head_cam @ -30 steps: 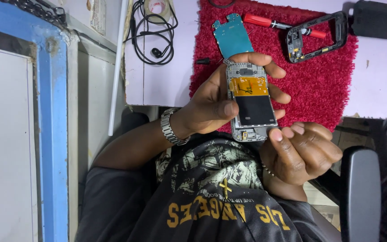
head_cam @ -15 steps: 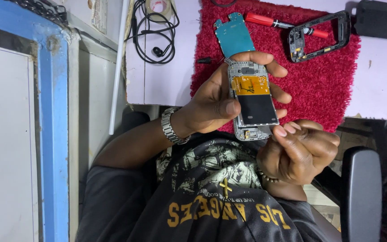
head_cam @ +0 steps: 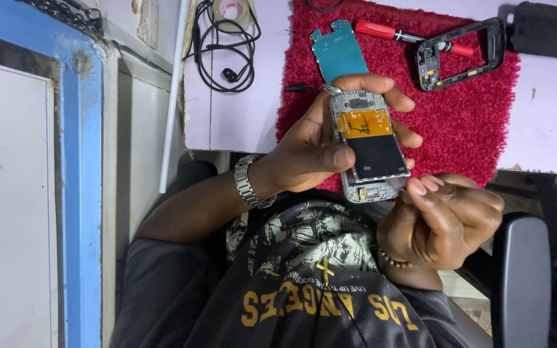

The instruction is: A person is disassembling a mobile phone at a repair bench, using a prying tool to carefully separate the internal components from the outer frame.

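A pale tabletop point(head_cam: 240, 116) is carrying a red shaggy mat point(head_cam: 465, 122) that is lying along its near edge. Beside the mat, a coil of black cable point(head_cam: 224, 48) is sitting on the bare tabletop, and a dark pouch point(head_cam: 549, 30) is resting at the mat's far right corner. The left hand point(head_cam: 311, 151), with a metal watch point(head_cam: 247, 182) on its wrist, is holding an opened phone point(head_cam: 369, 145) just above the mat's near edge: the thumb is pressing on the left side of the phone and the fingers are wrapping round its top and right side. The phone is facing up, showing a dark screen with an orange film patch above it. The right hand point(head_cam: 449, 216) is curling loosely just below and right of the phone, its fingertips point(head_cam: 418, 187) pinched together at the phone's lower right corner; whether they are holding anything cannot be told. On the mat, a black phone frame point(head_cam: 462, 45) is lying apart from the phone, a red screwdriver point(head_cam: 394, 32) is lying next to the frame, and a teal circuit board point(head_cam: 338, 51) is lying just beyond the left hand's fingers.
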